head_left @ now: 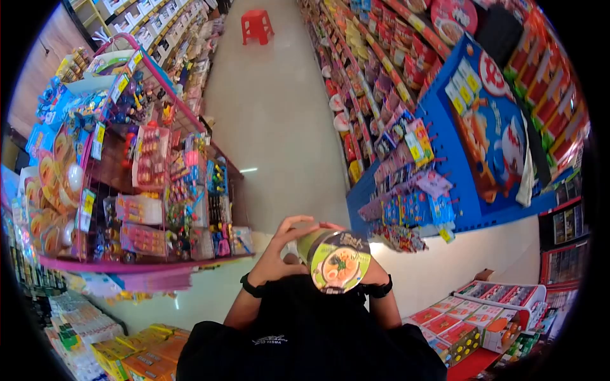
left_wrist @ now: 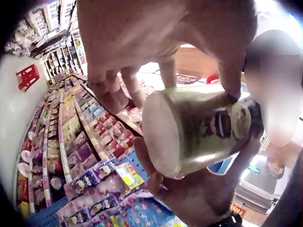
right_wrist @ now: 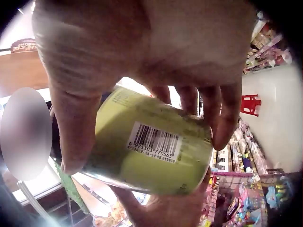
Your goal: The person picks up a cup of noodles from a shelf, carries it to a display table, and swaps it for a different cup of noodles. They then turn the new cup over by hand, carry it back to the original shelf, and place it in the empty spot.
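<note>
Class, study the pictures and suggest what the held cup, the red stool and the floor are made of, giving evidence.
The cup: probably coated paper or plastic; its smooth, printed side catches a soft shine.
The stool: likely moulded plastic, evenly red throughout.
The floor: perhaps polished tile or stone, pale, with light reflected in it.

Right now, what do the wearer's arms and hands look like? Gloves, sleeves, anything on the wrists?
No gloves on the left hand or right hand. A black left wristband and black right wristband. Black top with small white lettering; its sleeves leave the forearms bare.
</note>
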Action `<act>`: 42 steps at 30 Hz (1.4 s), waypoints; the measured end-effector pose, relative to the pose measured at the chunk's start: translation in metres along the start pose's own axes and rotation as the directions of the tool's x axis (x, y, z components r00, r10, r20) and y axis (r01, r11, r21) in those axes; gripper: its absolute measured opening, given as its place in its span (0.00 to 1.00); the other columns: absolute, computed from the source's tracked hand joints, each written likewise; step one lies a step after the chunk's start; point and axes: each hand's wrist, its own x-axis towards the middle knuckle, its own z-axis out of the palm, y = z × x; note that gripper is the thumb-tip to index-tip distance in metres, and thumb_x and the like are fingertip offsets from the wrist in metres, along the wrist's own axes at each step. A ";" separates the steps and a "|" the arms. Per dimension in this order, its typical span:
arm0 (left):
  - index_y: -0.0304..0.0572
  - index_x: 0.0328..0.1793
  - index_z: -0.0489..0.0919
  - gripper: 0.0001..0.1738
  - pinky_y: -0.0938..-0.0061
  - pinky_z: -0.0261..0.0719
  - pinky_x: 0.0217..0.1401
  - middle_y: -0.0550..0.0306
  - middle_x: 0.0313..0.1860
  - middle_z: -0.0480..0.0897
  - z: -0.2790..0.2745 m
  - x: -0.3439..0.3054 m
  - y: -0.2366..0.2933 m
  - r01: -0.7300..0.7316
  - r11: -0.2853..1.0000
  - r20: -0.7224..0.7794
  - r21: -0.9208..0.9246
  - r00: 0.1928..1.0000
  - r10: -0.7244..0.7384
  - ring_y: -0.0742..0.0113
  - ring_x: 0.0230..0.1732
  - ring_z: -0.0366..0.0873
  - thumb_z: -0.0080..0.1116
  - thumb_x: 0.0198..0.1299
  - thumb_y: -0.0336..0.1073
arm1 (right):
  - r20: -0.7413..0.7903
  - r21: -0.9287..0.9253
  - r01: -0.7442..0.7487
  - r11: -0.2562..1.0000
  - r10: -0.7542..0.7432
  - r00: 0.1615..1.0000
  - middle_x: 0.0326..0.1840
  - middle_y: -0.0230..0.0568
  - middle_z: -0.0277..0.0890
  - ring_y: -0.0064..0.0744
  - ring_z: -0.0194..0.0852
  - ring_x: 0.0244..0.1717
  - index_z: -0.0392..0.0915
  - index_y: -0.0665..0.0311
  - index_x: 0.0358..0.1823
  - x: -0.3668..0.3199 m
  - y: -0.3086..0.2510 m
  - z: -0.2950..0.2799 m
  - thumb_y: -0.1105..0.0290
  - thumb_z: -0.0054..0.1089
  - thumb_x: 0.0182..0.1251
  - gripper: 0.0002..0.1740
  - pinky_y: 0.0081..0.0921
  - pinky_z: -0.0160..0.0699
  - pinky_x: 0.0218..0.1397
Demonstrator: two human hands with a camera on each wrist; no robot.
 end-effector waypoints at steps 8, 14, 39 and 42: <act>0.42 0.61 0.87 0.28 0.59 0.73 0.68 0.49 0.59 0.78 -0.096 0.050 -0.009 -0.269 0.941 -0.143 -0.206 0.959 0.243 0.53 0.62 0.77 0.76 0.50 0.32 | 0.090 -0.226 0.127 0.966 -0.109 0.990 0.84 0.47 0.54 0.38 0.59 0.81 0.59 0.65 0.80 0.127 -0.015 -0.008 0.66 0.83 0.52 0.54 0.34 0.63 0.79; 0.41 0.54 0.89 0.20 0.65 0.78 0.58 0.52 0.52 0.81 -0.148 0.064 -0.035 -0.249 0.961 -0.341 -0.121 0.920 0.195 0.58 0.54 0.81 0.77 0.54 0.35 | 0.084 -0.162 -0.040 0.986 0.055 0.995 0.83 0.48 0.57 0.38 0.59 0.81 0.62 0.66 0.78 0.204 0.001 -0.003 0.68 0.80 0.56 0.49 0.34 0.62 0.79; 0.36 0.41 0.86 0.05 0.71 0.79 0.47 0.52 0.39 0.85 -0.314 0.366 -0.116 0.049 0.995 -0.301 0.089 0.953 -0.020 0.61 0.41 0.84 0.69 0.59 0.24 | 0.043 -0.250 0.021 0.968 -0.011 0.999 0.80 0.47 0.57 0.37 0.59 0.80 0.59 0.69 0.77 0.490 -0.007 -0.198 0.71 0.84 0.48 0.55 0.34 0.59 0.80; 0.34 0.40 0.85 0.04 0.71 0.79 0.49 0.52 0.40 0.86 -0.317 0.428 -0.125 0.087 0.988 -0.257 0.127 0.965 -0.051 0.61 0.42 0.84 0.67 0.59 0.22 | -0.033 -0.266 0.048 0.963 -0.059 0.998 0.77 0.45 0.59 0.35 0.60 0.79 0.58 0.67 0.78 0.515 -0.008 -0.239 0.71 0.84 0.48 0.56 0.33 0.60 0.80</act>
